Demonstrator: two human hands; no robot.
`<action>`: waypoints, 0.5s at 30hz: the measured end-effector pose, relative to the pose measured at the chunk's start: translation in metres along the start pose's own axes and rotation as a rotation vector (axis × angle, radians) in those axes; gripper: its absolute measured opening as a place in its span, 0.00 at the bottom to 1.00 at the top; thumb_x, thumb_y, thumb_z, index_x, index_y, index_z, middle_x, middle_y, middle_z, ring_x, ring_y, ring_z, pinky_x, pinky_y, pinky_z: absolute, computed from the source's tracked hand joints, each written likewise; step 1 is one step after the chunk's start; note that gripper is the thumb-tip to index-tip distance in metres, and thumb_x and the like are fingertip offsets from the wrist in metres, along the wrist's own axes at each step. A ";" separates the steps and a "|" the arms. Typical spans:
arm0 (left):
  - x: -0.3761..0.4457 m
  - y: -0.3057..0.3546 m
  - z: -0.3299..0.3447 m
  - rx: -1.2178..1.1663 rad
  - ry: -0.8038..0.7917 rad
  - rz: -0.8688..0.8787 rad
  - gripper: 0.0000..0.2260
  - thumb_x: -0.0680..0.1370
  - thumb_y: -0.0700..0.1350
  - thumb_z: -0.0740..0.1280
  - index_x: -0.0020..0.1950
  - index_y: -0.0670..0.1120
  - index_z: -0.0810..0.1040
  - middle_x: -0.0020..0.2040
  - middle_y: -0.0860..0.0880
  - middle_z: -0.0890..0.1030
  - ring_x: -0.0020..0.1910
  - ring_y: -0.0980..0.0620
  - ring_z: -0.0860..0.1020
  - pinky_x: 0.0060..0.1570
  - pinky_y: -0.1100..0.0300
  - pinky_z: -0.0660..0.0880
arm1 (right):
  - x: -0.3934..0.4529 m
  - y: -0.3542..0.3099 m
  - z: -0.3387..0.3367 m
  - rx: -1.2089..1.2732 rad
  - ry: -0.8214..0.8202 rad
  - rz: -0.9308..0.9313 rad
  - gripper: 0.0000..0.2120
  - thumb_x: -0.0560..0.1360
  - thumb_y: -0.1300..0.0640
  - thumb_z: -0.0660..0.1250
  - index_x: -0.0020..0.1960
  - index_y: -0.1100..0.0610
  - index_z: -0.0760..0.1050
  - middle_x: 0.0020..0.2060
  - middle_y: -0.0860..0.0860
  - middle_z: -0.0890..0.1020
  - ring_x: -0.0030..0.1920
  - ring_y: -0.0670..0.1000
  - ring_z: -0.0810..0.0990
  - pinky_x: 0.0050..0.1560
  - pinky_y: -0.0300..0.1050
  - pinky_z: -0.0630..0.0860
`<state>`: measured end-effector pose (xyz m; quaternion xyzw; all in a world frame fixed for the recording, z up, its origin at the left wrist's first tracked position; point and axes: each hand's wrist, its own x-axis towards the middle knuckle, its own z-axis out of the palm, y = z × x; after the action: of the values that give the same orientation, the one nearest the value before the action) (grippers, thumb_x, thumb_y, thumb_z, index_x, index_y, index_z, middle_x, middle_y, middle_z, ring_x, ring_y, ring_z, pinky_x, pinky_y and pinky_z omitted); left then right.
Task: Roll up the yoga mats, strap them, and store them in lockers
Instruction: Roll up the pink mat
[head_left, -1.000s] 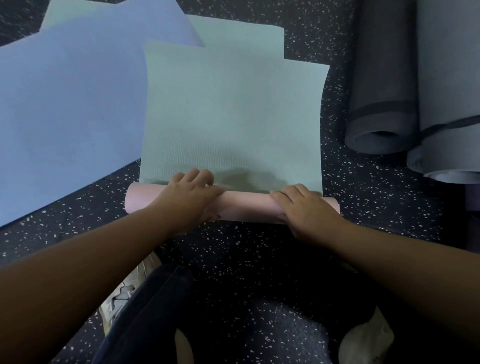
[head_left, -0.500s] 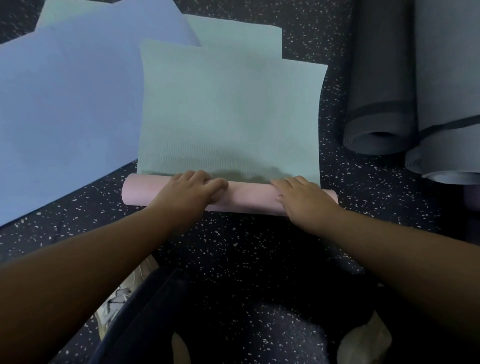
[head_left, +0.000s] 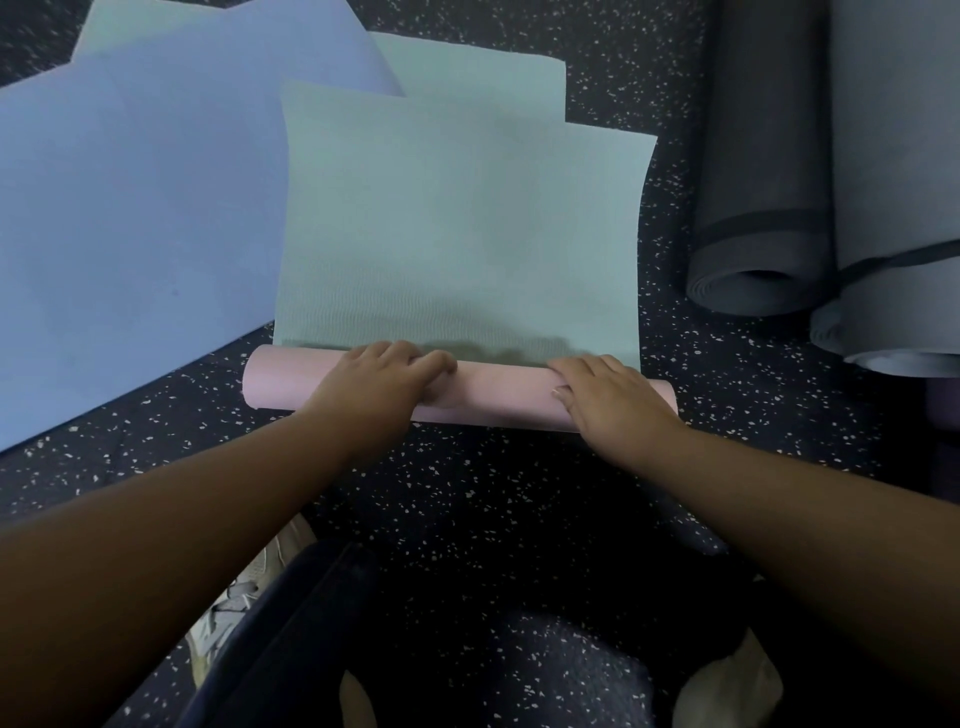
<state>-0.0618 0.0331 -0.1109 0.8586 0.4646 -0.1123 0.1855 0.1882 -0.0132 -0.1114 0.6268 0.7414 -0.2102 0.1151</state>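
A green yoga mat (head_left: 457, 223) with a pink underside lies on the speckled floor, its near end rolled into a pink roll (head_left: 498, 392). My left hand (head_left: 379, 384) grips the roll left of its middle, fingers curled over the top and thumb on the near side. My right hand (head_left: 608, 400) lies over the roll near its right end, fingers curved across the top. The flat green part stretches away from me beyond the roll.
A blue mat (head_left: 140, 208) lies flat to the left, over another green mat (head_left: 478, 67) behind. Two rolled grey mats (head_left: 758, 208) (head_left: 898, 291) with dark straps lie at the right. My knees and a shoe (head_left: 234, 603) are at the bottom.
The pink roll has moved a little farther from me over the green mat, with both hands riding on it. The flat green part looks slightly shorter.
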 end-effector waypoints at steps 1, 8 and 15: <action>0.000 0.000 0.000 -0.003 0.000 0.001 0.27 0.75 0.37 0.60 0.71 0.57 0.61 0.68 0.50 0.68 0.65 0.47 0.68 0.63 0.56 0.62 | 0.000 0.000 0.000 0.001 -0.001 0.001 0.18 0.82 0.51 0.53 0.70 0.55 0.65 0.64 0.54 0.73 0.64 0.55 0.68 0.64 0.53 0.65; 0.005 -0.002 -0.001 -0.038 -0.009 -0.012 0.25 0.77 0.38 0.60 0.70 0.57 0.62 0.65 0.49 0.70 0.63 0.46 0.70 0.60 0.56 0.64 | 0.000 -0.005 -0.004 -0.003 0.022 0.054 0.16 0.81 0.53 0.57 0.66 0.58 0.69 0.62 0.56 0.73 0.63 0.58 0.70 0.62 0.56 0.68; 0.014 -0.004 -0.007 -0.082 -0.025 -0.041 0.22 0.79 0.38 0.59 0.69 0.58 0.64 0.63 0.49 0.72 0.61 0.46 0.71 0.56 0.56 0.66 | -0.009 -0.020 -0.007 -0.106 0.259 -0.213 0.17 0.71 0.61 0.53 0.53 0.60 0.77 0.51 0.56 0.78 0.45 0.58 0.77 0.43 0.51 0.76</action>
<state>-0.0573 0.0485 -0.1104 0.8391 0.4838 -0.1078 0.2239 0.1715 -0.0206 -0.0976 0.5595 0.8224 -0.0991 0.0285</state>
